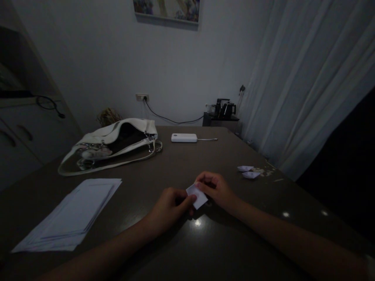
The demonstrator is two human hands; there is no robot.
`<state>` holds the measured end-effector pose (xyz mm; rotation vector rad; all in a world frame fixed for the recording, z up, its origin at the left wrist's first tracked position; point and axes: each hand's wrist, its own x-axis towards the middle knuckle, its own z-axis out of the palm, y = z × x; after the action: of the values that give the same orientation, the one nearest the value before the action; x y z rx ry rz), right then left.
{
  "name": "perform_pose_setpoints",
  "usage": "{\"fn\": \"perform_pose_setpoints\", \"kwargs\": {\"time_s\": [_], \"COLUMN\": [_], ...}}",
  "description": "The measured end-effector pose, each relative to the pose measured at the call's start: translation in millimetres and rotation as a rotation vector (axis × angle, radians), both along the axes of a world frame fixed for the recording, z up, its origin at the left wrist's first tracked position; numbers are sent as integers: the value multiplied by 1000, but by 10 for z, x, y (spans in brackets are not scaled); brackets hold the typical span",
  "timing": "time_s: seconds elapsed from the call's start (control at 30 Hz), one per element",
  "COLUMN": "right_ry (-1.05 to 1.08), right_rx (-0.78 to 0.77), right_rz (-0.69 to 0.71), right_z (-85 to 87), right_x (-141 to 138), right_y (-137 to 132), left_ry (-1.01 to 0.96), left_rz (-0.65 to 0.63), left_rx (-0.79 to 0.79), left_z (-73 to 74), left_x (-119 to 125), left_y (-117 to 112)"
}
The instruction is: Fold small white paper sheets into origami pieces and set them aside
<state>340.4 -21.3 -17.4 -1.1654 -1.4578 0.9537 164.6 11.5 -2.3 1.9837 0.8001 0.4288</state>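
Observation:
A small folded piece of white paper (198,197) is held between my two hands, just above the dark table (164,249). My left hand (171,207) pinches its left edge, the thumb lying on top. At the upper right edge my right hand (216,190) grips it, thumb over the paper and fingers curled behind. The fingertips under the paper are hidden. To the right of my hands lie two small folded paper boats (250,175), one a little behind the other.
A loose stack of white paper sheets (79,210) lies at the left. Behind it rests a white handbag (117,136) with its strap on the table. A white power bank (184,137) with a short cable sits at the back. Pale scraps (265,171) are near the right edge.

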Motion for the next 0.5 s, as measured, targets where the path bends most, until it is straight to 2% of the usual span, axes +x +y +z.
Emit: {"fn": "perform_pose_setpoints", "kwargs": {"time_s": [0.27, 0.5], "right_ry": [4, -7], "right_rx": [-17, 27], "right_rz": [-11, -32], "right_z": [11, -15], "right_x": [-5, 8], "right_y": [-7, -6], "left_ry": [-10, -14], "left_rz": [-4, -30], "left_rx": [-11, 11], "left_z": [6, -21], "left_x": [2, -5], "left_y": [-4, 2]}}
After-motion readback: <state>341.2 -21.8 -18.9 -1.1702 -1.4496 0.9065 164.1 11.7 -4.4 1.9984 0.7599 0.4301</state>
